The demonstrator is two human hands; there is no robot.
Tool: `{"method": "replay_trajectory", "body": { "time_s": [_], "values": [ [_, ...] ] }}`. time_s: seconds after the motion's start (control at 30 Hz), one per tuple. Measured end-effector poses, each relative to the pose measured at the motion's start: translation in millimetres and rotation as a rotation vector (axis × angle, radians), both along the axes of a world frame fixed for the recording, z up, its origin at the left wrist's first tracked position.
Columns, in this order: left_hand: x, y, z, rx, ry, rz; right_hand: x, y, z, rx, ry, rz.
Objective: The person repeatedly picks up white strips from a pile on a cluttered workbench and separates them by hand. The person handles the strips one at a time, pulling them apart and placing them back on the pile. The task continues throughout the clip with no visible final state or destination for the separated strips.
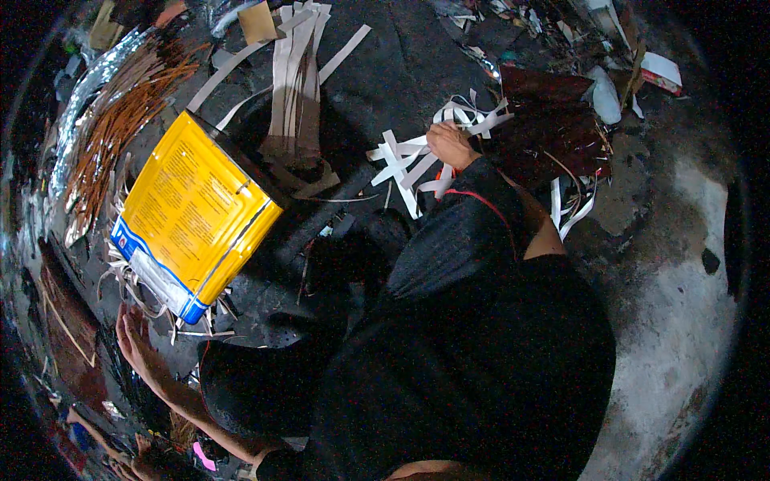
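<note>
Reaching over the rough, stained grey floor (658, 321), my right hand (451, 146) is closed round flat white strips (395, 167) beside a glossy dark-brown sheet (552, 120); my left hand (136, 341), loosely open and empty, is near a boxy yellow-and-blue tin (196, 212).

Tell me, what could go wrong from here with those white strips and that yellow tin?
Two things, perhaps. The white strips cross over one another around the right hand, so pulling at one might drag or tangle others. The yellow tin is close to the left hand, so a careless sweep of that hand might knock it.
</note>
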State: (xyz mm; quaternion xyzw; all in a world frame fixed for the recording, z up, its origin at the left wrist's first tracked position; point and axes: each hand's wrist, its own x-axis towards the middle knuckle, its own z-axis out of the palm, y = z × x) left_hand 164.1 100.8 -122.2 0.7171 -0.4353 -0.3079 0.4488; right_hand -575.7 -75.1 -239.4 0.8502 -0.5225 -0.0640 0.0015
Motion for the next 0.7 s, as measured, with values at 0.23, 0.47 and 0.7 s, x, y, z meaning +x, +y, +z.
{"method": "replay_trajectory", "body": {
  "time_s": [0.23,0.47,0.7],
  "values": [
    [-68.9,-43.2,68.9,-0.080,0.073,-0.098,102.1,-36.7,146.4,0.063,-0.505,-0.012],
    [-168.8,-92.7,174.3,-0.179,0.147,-0.736,284.5,-34.1,290.9,0.093,-0.631,0.700],
    [-145.1,-90.1,166.2,0.128,0.071,-0.684,361.2,-18.6,305.0,0.246,-0.473,0.652]
  ]
}}
